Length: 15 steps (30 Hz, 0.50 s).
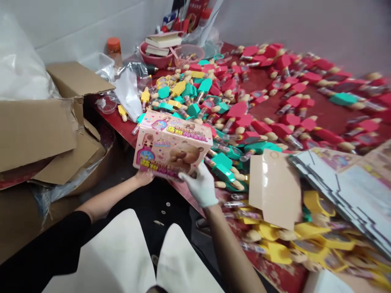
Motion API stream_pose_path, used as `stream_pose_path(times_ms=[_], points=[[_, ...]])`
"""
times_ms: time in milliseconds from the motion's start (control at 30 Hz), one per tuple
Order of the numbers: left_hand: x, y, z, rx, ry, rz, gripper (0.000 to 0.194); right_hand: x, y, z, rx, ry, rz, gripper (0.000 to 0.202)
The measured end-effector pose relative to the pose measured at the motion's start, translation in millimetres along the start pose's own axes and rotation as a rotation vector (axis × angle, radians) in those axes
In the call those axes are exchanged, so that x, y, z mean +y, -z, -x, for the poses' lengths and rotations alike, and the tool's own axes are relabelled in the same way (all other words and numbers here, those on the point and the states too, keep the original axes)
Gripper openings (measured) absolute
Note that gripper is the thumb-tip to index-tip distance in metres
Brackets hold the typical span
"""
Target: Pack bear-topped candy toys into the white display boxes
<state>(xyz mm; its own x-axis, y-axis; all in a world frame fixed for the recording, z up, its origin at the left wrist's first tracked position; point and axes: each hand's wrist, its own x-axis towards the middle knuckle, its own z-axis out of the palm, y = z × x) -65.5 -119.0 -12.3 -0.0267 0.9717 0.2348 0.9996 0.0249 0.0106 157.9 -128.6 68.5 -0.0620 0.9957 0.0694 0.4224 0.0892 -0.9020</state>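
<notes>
A pink cardboard box [174,146] printed with a brown bear and colourful lettering is held between my two hands, over the near edge of the table. My bare left hand [145,178] supports it at the lower left corner, its fingers mostly hidden beneath. My right hand [201,185], in a white glove, grips the lower right corner with the thumb on the front face. Right behind the box lie green toy pieces [194,110] with beige bear-head ends and clear tubes.
Many red toys [238,109] cover the red table, with yellow ones [276,252] at the near right. A folded cardboard piece [279,189] and flat printed sheets [360,199] lie at right. An open carton [33,138] stands left; a pink bowl [156,60] holding books sits behind.
</notes>
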Motion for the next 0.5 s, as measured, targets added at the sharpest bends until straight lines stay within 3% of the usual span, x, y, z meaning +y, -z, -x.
stream_pose_path(times_ms=[100, 167, 267, 500], points=[[2.0, -9.4, 11.5, -0.086, -0.34, 0.147, 0.031, 15.3, -13.0, -29.1, 0.321, 0.155, 0.246, 0.045], [2.9, -13.2, 13.8, -0.084, -0.439, 0.222, 0.037, 26.9, -21.6, -39.0, 0.435, 0.196, 0.307, 0.045], [3.3, -16.9, 14.5, -0.035, -0.477, 0.364, 0.047, 44.4, -34.0, -41.4, 0.526, 0.203, 0.341, 0.04], [3.9, -13.9, 12.8, -0.017, -0.461, 0.493, 0.046, 77.9, -53.1, -48.6, 0.539, 0.129, 0.361, 0.039]])
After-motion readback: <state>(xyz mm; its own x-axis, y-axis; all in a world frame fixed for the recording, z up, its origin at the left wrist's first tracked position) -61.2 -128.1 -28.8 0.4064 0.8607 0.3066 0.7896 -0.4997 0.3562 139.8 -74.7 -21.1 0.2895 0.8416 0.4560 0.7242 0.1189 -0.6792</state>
